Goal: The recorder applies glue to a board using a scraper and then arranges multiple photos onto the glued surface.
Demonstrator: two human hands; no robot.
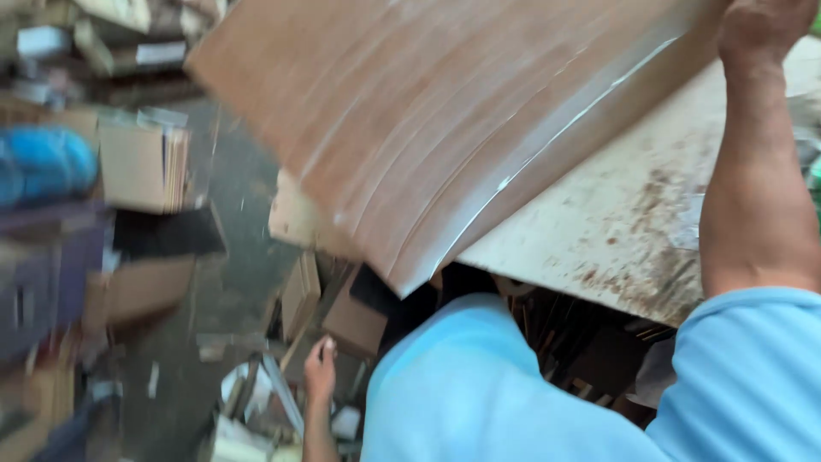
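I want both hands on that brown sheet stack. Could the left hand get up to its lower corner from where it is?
Probably yes. The left hand hangs low, apart from the sheet stack, with open space up to its lower corner. The right hand already grips the top edge.

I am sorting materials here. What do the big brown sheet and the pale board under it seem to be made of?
Brown sheet, held at the top by the right hand: probably a thin wood-grain laminate or veneer, glossy, as it bends and reflects light. Pale board: likely plywood or fibreboard, matte, with brown stains.
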